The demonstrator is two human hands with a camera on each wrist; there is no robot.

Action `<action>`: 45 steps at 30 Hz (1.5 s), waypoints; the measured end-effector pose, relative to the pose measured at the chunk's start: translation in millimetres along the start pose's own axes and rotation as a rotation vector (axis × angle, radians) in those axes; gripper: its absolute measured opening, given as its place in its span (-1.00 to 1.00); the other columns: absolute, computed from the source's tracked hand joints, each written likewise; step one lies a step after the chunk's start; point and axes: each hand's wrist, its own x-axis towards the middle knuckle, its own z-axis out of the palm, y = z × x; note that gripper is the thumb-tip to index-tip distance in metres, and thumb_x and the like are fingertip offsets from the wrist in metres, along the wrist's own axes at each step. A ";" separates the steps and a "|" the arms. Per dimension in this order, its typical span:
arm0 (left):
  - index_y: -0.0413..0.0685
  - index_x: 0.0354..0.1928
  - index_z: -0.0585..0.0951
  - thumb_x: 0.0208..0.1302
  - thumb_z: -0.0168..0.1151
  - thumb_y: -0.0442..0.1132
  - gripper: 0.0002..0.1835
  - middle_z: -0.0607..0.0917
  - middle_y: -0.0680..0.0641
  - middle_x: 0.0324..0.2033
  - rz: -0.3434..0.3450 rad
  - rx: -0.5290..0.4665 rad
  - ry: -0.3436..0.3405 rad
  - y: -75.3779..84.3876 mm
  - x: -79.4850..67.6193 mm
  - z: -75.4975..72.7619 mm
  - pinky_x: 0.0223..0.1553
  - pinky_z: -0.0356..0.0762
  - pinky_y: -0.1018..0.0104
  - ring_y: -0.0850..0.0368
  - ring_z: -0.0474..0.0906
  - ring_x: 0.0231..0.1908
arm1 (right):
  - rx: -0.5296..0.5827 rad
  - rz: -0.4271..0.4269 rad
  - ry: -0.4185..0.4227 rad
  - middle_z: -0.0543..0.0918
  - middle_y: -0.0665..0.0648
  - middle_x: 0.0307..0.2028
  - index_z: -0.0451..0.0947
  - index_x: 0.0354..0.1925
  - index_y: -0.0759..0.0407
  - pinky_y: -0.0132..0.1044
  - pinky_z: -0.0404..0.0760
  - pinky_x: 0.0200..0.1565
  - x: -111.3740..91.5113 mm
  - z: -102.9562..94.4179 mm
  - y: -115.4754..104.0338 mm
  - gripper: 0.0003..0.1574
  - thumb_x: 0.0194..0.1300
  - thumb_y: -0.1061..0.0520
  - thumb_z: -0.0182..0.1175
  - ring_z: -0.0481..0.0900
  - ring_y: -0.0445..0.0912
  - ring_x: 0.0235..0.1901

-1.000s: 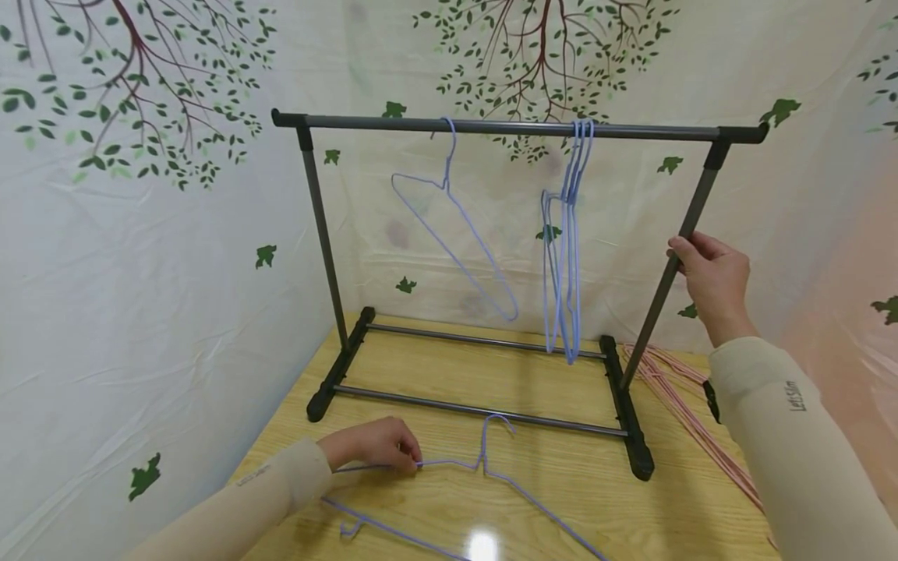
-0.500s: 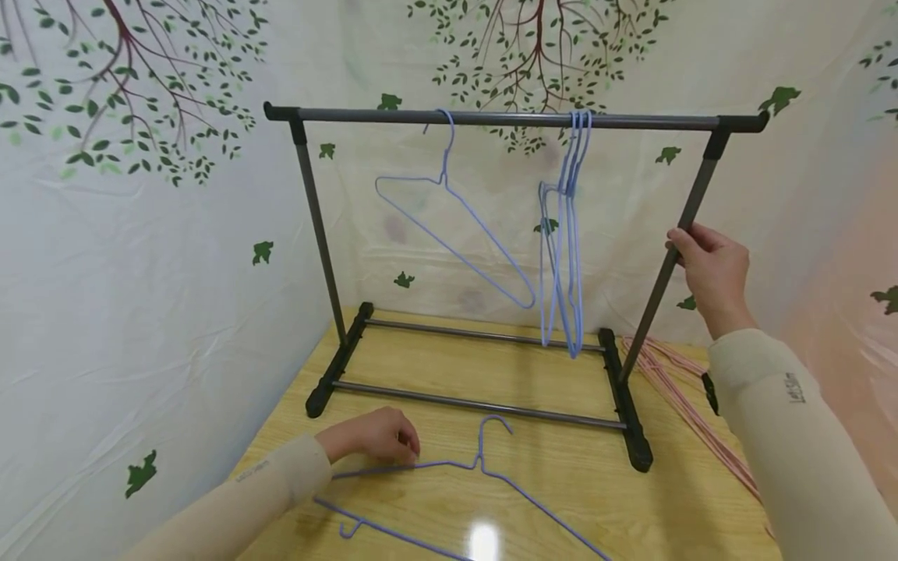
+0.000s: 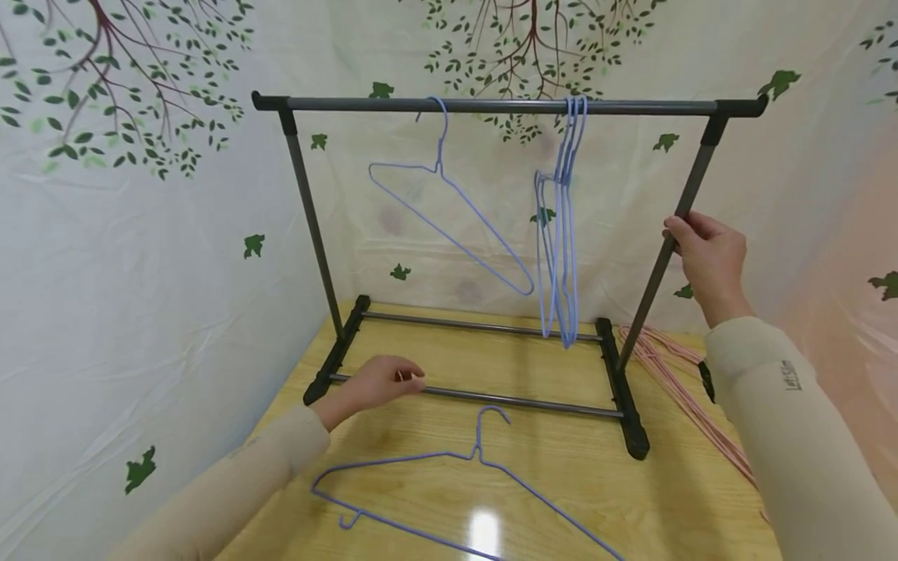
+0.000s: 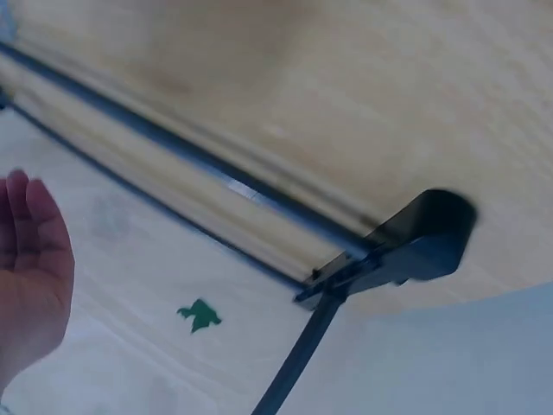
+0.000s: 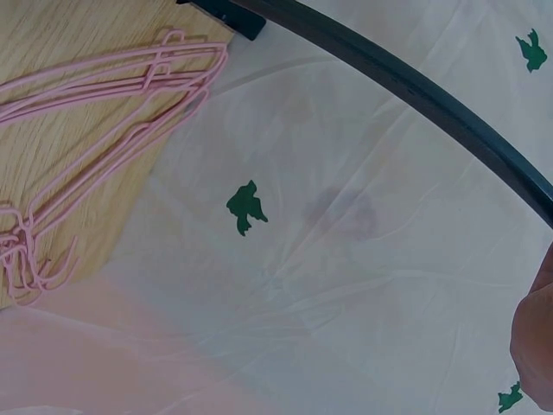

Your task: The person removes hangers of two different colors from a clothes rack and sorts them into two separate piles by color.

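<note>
A dark metal garment rack (image 3: 505,106) stands on the wooden table. In the head view my right hand (image 3: 712,261) grips its right post, thumb and fingers around the bar; only that hand's edge (image 5: 534,341) shows in the right wrist view. My left hand (image 3: 384,382), fingers loosely bent and holding nothing, hovers by the front lower bar. Below it a blue wire hanger (image 3: 389,461) lies on the table, hook toward the rack. One blue hanger (image 3: 440,156) hangs tilted near the middle of the top bar. Right of it hangs a tight bunch of blue hangers (image 3: 565,179).
Pink wire hangers (image 3: 691,413) lie in a pile on the table (image 3: 561,460) to the right of the rack, under my right forearm. A pale cloth backdrop (image 3: 175,312) with printed leaves encloses the table behind and on the left.
My left hand has let go of the blue hanger on the table and risen toward the front lower bar. The single hanging hanger has swung around. My right hand keeps its grip on the post.
</note>
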 end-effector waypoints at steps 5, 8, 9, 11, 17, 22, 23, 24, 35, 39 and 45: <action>-0.13 0.11 0.66 0.45 0.20 -0.04 -0.63 0.69 -0.03 -0.23 -0.003 -0.053 0.276 21.3 19.7 -33.8 -0.27 0.56 0.20 0.14 0.57 -0.30 | 0.065 -0.023 0.002 0.71 -0.09 -0.21 0.60 0.21 0.12 -0.52 0.55 -0.06 -0.7 0.8 0.3 -0.37 0.22 -0.08 0.39 0.66 -0.24 -0.15; -0.15 0.13 0.64 0.45 0.19 -0.02 -0.60 0.69 -0.09 -0.15 -0.009 -0.129 0.431 39.9 32.7 -58.7 -0.21 0.57 0.15 0.06 0.59 -0.21 | 0.084 -0.028 0.000 0.71 -0.08 -0.20 0.60 0.20 0.12 -0.51 0.54 -0.04 -1.5 1.4 0.1 -0.36 0.20 -0.07 0.40 0.66 -0.25 -0.15; -0.16 0.13 0.64 0.45 0.19 -0.02 -0.59 0.69 -0.11 -0.14 -0.005 -0.151 0.484 45.6 37.1 -66.4 -0.21 0.57 0.15 0.05 0.59 -0.20 | 0.079 -0.028 -0.001 0.71 -0.08 -0.19 0.60 0.20 0.12 -0.51 0.54 -0.03 -1.8 1.6 -0.1 -0.36 0.20 -0.08 0.40 0.66 -0.25 -0.14; -0.15 0.14 0.64 0.44 0.20 -0.03 -0.60 0.69 -0.13 -0.12 -0.005 -0.208 0.575 58.1 45.3 -80.9 -0.18 0.56 0.16 0.03 0.59 -0.17 | 0.073 -0.026 -0.002 0.70 -0.08 -0.18 0.61 0.20 0.11 -0.51 0.53 -0.02 -2.5 2.1 -0.4 -0.37 0.21 -0.08 0.39 0.65 -0.25 -0.14; -0.11 0.09 0.67 0.42 0.22 -0.01 -0.62 0.71 -0.09 -0.17 -0.010 -0.320 0.736 93.1 67.8 -111.1 -0.22 0.52 0.26 0.08 0.56 -0.19 | 0.101 -0.026 0.001 0.71 -0.10 -0.23 0.63 0.17 0.11 -0.52 0.55 -0.06 -4.0 2.3 0.5 -0.42 0.21 -0.05 0.40 0.67 -0.25 -0.17; -0.15 0.07 0.68 0.38 0.27 -0.03 -0.61 0.69 -0.11 -0.22 -0.017 -0.329 0.828 118.9 85.9 -118.7 -0.23 0.50 0.32 0.08 0.56 -0.23 | 0.105 -0.017 -0.002 0.71 -0.10 -0.23 0.63 0.17 0.10 -0.51 0.54 -0.03 -3.2 1.5 1.3 -0.45 0.24 -0.02 0.39 0.67 -0.25 -0.16; -0.16 0.07 0.67 0.37 0.28 -0.04 -0.61 0.69 -0.11 -0.23 -0.020 -0.331 0.844 123.4 89.2 -118.6 -0.24 0.50 0.32 0.07 0.56 -0.24 | 0.102 -0.014 -0.003 0.71 -0.10 -0.23 0.62 0.18 0.10 -0.50 0.53 -0.02 -2.8 1.4 1.3 -0.45 0.25 -0.02 0.38 0.67 -0.25 -0.16; -0.16 0.07 0.67 0.36 0.29 -0.04 -0.60 0.68 -0.12 -0.23 -0.025 -0.332 0.857 128.1 92.1 -118.2 -0.24 0.50 0.32 0.06 0.57 -0.25 | 0.101 -0.012 -0.004 0.71 -0.09 -0.22 0.62 0.19 0.10 -0.49 0.53 -0.01 -2.5 1.4 1.4 -0.44 0.25 -0.02 0.38 0.67 -0.25 -0.16; -0.05 0.14 0.62 0.29 0.30 0.18 -0.45 0.63 -0.03 -0.21 -0.175 -0.399 0.918 157.5 111.6 -108.7 -0.26 0.44 0.24 0.09 0.51 -0.26 | 0.095 -0.016 0.003 0.72 -0.10 -0.23 0.64 0.16 0.08 -0.49 0.53 -0.01 -1.6 1.5 2.9 -0.42 0.20 -0.07 0.41 0.67 -0.26 -0.17; -0.05 0.12 0.62 0.31 0.29 0.17 -0.47 0.63 -0.01 -0.21 -0.200 -0.422 0.903 161.7 113.5 -107.1 -0.25 0.45 0.24 0.11 0.51 -0.26 | 0.076 -0.015 0.011 0.72 -0.10 -0.22 0.63 0.17 0.07 -0.46 0.52 0.03 -1.4 2.2 2.4 -0.43 0.23 -0.06 0.39 0.66 -0.26 -0.17; -0.03 0.05 0.65 0.30 0.29 0.17 -0.52 0.63 0.00 -0.27 -0.216 -0.420 0.890 164.1 116.9 -106.6 -0.28 0.44 0.24 0.13 0.51 -0.31 | 0.032 0.001 0.001 0.70 -0.10 -0.15 0.60 0.22 0.06 -0.39 0.46 0.14 -1.1 2.3 1.8 -0.40 0.26 -0.09 0.35 0.65 -0.25 -0.11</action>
